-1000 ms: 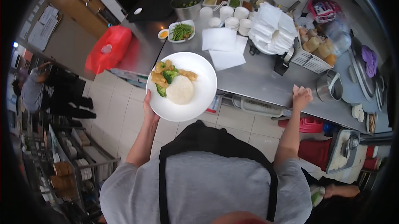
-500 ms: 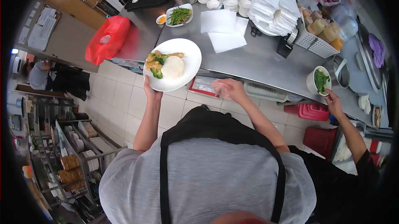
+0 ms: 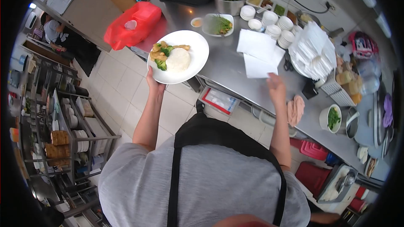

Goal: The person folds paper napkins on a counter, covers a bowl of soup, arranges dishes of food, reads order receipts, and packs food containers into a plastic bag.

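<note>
One round white plate (image 3: 191, 65) is at eleven o'clock, held by the left hand (image 3: 155, 82); its fingers hide underneath. One round white rice mound (image 3: 178, 60) sits on it. At one o'clock, the right hand (image 3: 275, 88) is blurry, loose, near two flat white paper sheets (image 3: 254, 44). Bare shiny grey metal tabletop (image 3: 225, 65) lies between plate and paper.

Plate (image 3: 195, 61) in your left hand (image 3: 155, 84): rice (image 3: 178, 60) right of broccoli (image 3: 160, 64). On the counter (image 3: 227, 67) before you: pot (image 3: 227, 6) behind dish (image 3: 208, 25), sheets (image 3: 256, 47) right of dish, paper stack (image 3: 312, 50) right of sheets. Your far right: bowl (image 3: 323, 120), saucepan (image 3: 352, 132) just beside it.
</note>
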### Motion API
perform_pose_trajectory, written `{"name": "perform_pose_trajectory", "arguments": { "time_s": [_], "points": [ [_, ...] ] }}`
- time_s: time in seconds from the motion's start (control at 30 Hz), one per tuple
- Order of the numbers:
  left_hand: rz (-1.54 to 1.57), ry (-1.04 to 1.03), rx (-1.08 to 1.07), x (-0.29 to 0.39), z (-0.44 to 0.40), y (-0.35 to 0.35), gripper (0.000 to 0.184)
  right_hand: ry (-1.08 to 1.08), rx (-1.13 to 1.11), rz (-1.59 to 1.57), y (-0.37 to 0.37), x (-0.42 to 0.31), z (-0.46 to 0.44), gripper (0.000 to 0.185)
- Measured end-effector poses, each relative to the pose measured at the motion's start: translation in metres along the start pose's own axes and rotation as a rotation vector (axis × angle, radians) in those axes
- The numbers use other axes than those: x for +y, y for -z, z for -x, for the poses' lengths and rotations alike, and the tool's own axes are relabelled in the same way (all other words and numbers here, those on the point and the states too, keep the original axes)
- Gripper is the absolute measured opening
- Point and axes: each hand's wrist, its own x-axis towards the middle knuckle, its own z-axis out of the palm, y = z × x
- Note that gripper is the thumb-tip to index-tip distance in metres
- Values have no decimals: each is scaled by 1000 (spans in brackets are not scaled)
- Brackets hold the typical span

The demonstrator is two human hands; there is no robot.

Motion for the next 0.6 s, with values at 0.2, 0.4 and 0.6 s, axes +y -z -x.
{"name": "perform_pose_trajectory", "arguments": {
  "time_s": [0.2,0.4,0.6],
  "points": [
    [11,-41,-53,16,-116,-10,54,-449,-296,-744,-127,-43,-97,36],
    [103,68,-158,32,-268,-52,51,-796,-16,-1020,-185,-48,-192,47],
    [74,152,-133,17,-406,-90,49,-803,-93,-979,-211,-42,-203,35]
  ]
}}
